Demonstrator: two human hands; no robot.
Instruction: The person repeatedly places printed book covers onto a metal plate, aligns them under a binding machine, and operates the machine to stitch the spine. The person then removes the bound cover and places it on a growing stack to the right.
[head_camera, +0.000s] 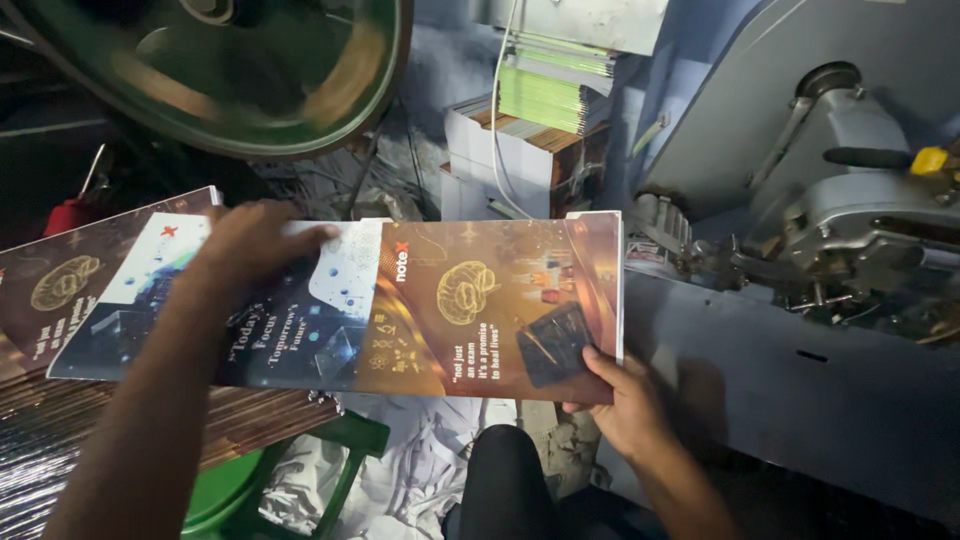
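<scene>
I hold a wide glossy printed cover sheet (480, 300), brown-gold on its right half and dark blue with white on its left, flat in front of me. My right hand (625, 400) pinches its lower right corner, thumb on top. My left hand (250, 240) lies palm down on the sheet's upper left part, fingers spread over it. Under the sheet's left end lies a stack of similar printed covers (50, 290).
A grey-blue metal machine (800, 300) with levers and a yellow knob stands at the right. A large green wheel (230, 70) hangs at the top left. Stacked green-edged booklets (550, 90) rest on white boxes behind. A green stool (340, 450) and crumpled white paper lie below.
</scene>
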